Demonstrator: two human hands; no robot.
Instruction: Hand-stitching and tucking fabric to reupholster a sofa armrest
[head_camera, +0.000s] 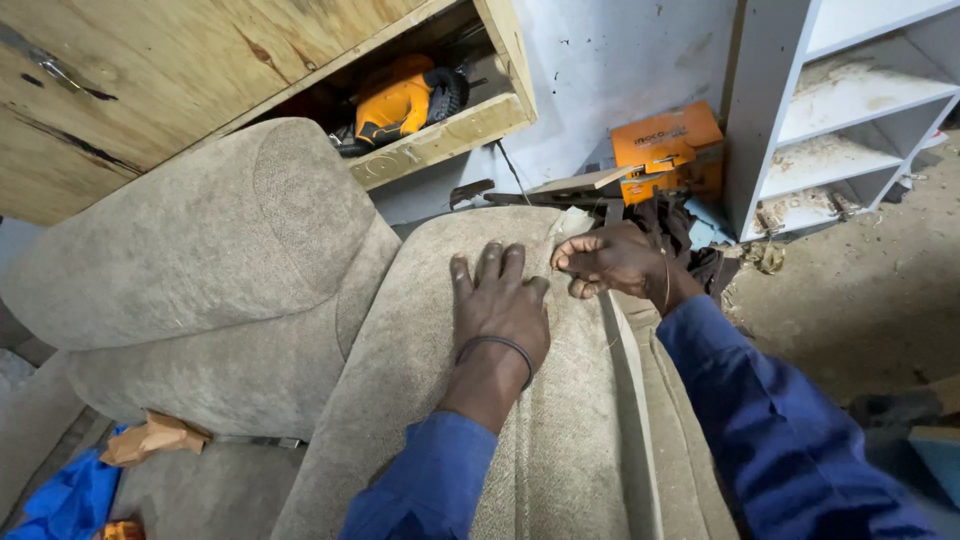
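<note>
The right hand (612, 262) has its grip pinched tight on something very small at the seam (610, 330) of the tan cushion (560, 420). It looks like a needle, but it is too small to be sure. A thin thread (666, 280) runs from the pinch down across the wrist. The left hand (500, 305) lies flat on the cushion just beside the right one. Its fingers are spread out and hold nothing. They press the cloth down. A dark band (497, 345) sits around that wrist.

The cushion is right under both hands, in the middle of the view. Its seam runs from the pinch down along the right edge.

To do this step well, I think the flat hand should keep the cloth smooth and tight, close to the pinch. The thread should be pulled slowly, so it does not knot. The fingertips of the flat hand are very near the pinch, so they could get poked.

A second cushion (200, 250), big and puffy, lies to the left, touching the first. Behind them is a wooden box (430, 145) with an orange power tool (400, 100) inside. An orange carton (668, 148) stands by the wall. A white shelf (840, 110) stands on the right. A blue cloth (70, 500) lies at the bottom left.
</note>
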